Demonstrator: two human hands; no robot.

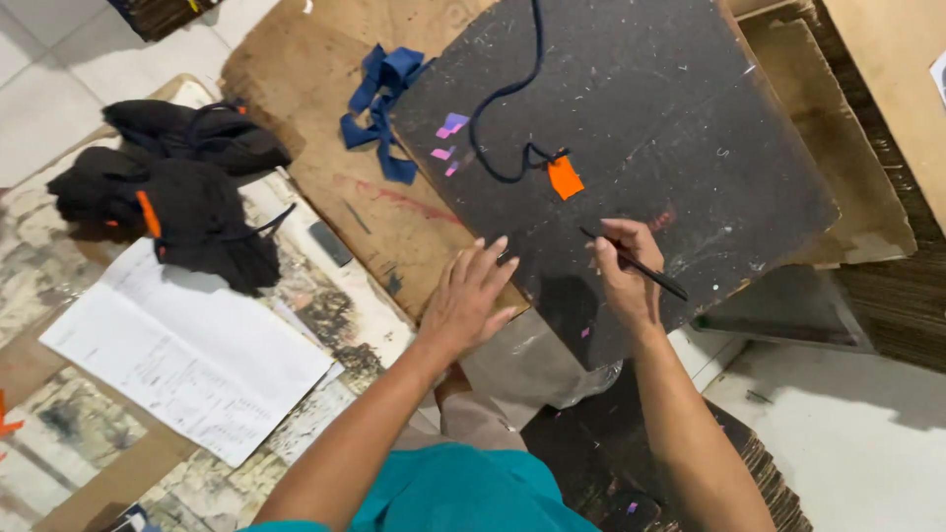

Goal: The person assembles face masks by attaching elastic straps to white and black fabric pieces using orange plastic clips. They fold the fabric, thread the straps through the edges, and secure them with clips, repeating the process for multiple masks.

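Observation:
My right hand (628, 271) grips a thin black pen-like tool (639, 264), its tip resting on a dark, paint-flecked board (670, 118). My left hand (469, 296) lies flat with fingers spread on the near-left edge of that board. Farther up the board lies an orange tag (565, 178) tied to a dark blue cord (505, 108). Small pink and purple paper scraps (448, 138) sit beside the cord.
A blue ribbon (379, 103) lies on brown cardboard (325, 89) left of the board. Black cloth bags (182, 187) with an orange tag sit at the left, above a white printed sheet (187, 360). Stacked cardboard (867, 148) stands on the right.

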